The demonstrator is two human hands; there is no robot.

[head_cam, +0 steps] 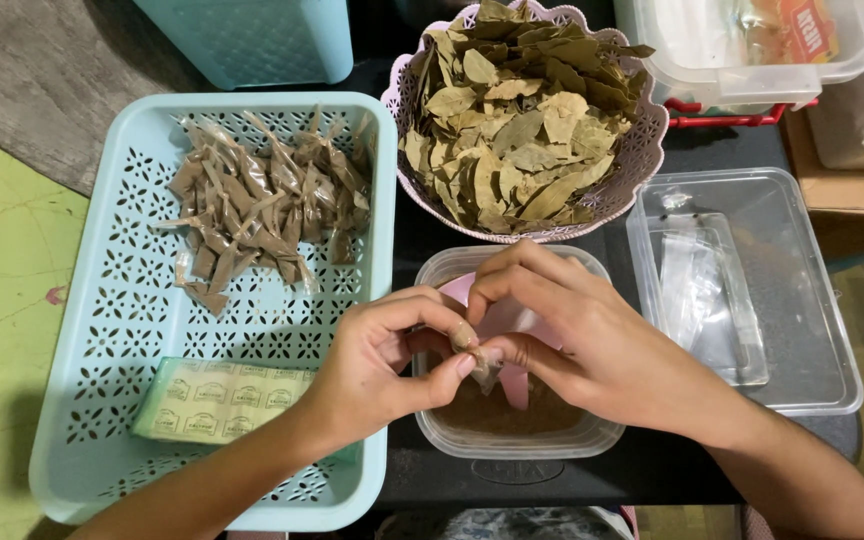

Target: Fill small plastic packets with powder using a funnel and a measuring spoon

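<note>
Over the clear tub (512, 435) of brown powder, a small plastic sachet (485, 368) is pinched between both hands, left hand (384, 365) and right hand (577, 335) closed on its top; its long axis is held upright, tip pointing down into the tub.

Pale blue lattice tray (102, 330), lilac openwork basket (642, 160), olive-brown leaves (522, 120)

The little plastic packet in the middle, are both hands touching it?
Touching. The head view shows fingertips of the left hand and the right hand pinching the small packet from both sides, above the tub of brown powder.
</note>
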